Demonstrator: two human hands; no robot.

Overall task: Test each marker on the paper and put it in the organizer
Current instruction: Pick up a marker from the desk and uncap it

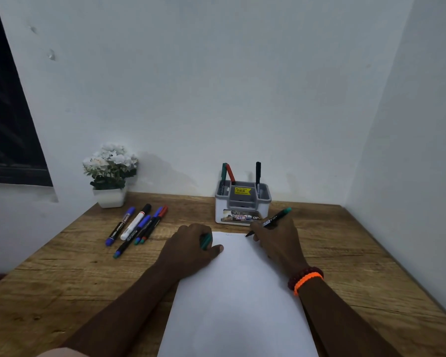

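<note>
A white sheet of paper (pixel 238 300) lies on the wooden desk in front of me. My right hand (pixel 278 240) grips an uncapped black marker with a green end (pixel 277 217), its tip touching the paper's top edge. My left hand (pixel 193 247) rests on the paper's left edge and holds a green cap (pixel 206 240) in its curled fingers. The white and grey organizer (pixel 242 202) stands just behind the paper, holding a green, a red and a black marker. Several capped markers (pixel 137 228) lie in a loose row to the left.
A white pot of white flowers (pixel 110 173) stands at the desk's back left corner. Walls close in behind and on the right. A dark window (pixel 8 119) is on the left wall. An orange and a dark beaded band circle my right wrist (pixel 305 279).
</note>
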